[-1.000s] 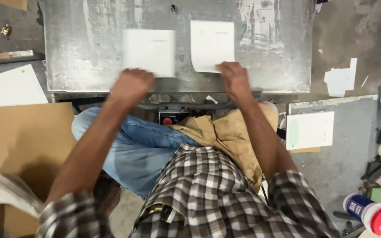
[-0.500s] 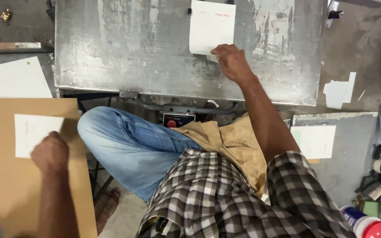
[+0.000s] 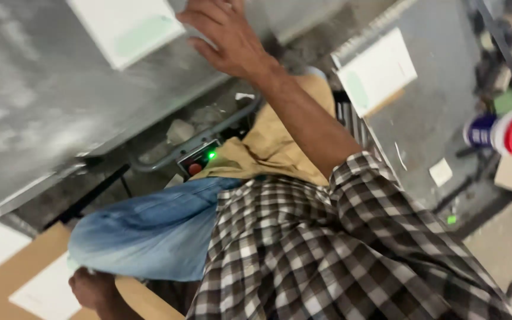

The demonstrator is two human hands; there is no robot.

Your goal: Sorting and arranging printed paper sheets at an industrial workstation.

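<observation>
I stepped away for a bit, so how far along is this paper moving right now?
Done: one white sheet lies on the brown cardboard, the left hand at its edge. In hand: the right hand rests beside another white sheet on the metal table. Left: that sheet, not yet lifted.

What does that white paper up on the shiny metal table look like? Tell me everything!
The white sheet of paper lies flat on the scratched grey metal table, turned at a slant, its top cut off by the picture's edge. A faint pale green patch shows near one corner. The right hand hovers spread beside it; whether the fingers touch the sheet is unclear.
</observation>
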